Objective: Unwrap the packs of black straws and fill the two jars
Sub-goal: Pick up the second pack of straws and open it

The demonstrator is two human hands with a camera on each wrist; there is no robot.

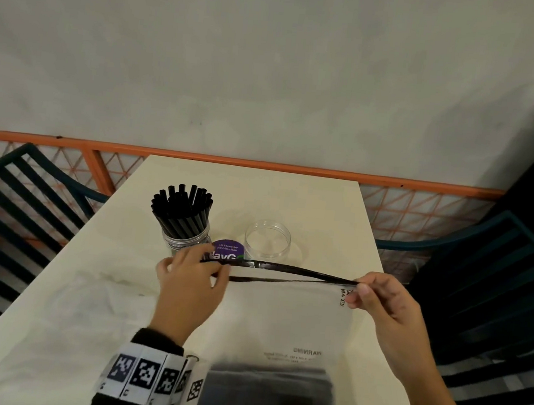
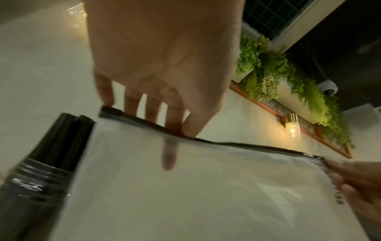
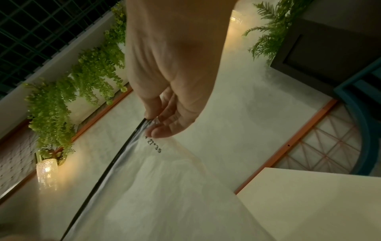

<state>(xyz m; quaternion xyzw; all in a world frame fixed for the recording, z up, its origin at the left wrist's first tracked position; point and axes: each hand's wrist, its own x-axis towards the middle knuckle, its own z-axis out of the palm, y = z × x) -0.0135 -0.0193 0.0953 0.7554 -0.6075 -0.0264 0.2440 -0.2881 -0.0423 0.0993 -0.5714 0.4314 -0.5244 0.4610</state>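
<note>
A clear plastic pack (image 1: 281, 316) with a black zip strip (image 1: 289, 268) is held upright over the table, and black straws (image 1: 268, 393) show dark at its bottom. My left hand (image 1: 217, 270) pinches the strip's left end, one finger showing through the plastic (image 2: 169, 156). My right hand (image 1: 357, 286) pinches the right corner (image 3: 152, 124) beside the printed numbers. The two strip edges stand slightly apart between my hands. Behind them, one clear jar (image 1: 185, 240) is packed with upright black straws (image 1: 181, 207). A second clear jar (image 1: 267, 241) stands empty to its right.
A purple round lid (image 1: 230, 247) lies between the jars. A crumpled clear wrapper (image 1: 100, 288) lies on the cream table (image 1: 53, 345) at the left. Dark slatted chairs (image 1: 494, 286) flank the table, and an orange rail (image 1: 262, 163) runs along the wall behind.
</note>
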